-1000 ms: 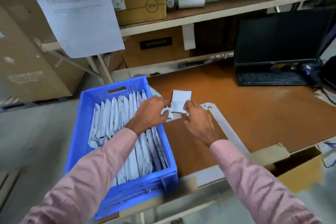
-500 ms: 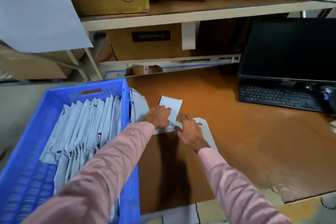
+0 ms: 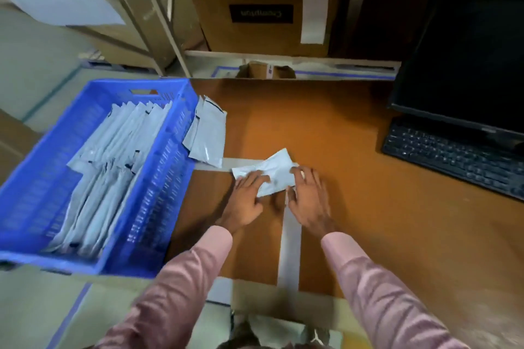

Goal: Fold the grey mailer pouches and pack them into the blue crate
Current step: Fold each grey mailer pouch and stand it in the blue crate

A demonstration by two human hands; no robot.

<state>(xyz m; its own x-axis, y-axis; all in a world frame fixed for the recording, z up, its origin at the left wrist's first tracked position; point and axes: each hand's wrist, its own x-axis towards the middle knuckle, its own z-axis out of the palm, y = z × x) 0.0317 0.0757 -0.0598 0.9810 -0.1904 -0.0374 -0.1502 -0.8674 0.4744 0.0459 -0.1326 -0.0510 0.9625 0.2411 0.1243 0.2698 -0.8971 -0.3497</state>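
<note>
On brown desk beside blue plastic crate (image 3: pixel 173 178): left hand (image 3: pixel 247 199), right hand (image 3: pixel 309 199) flat, fingers straight, pressing small grey plastic mailer pouch (image 3: pixel 269 171). Slick film may spring open if released early.

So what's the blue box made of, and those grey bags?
The blue crate looks like hard moulded plastic: even colour, slotted walls, a cut-out handle. The grey pouches inside it look like thin plastic film, slightly shiny and creased. The one under the hands could be papery; the blur leaves that open.

Both hands, left (image 3: pixel 247 198) and right (image 3: pixel 309 199), palms down, fingers straight, side by side.
</note>
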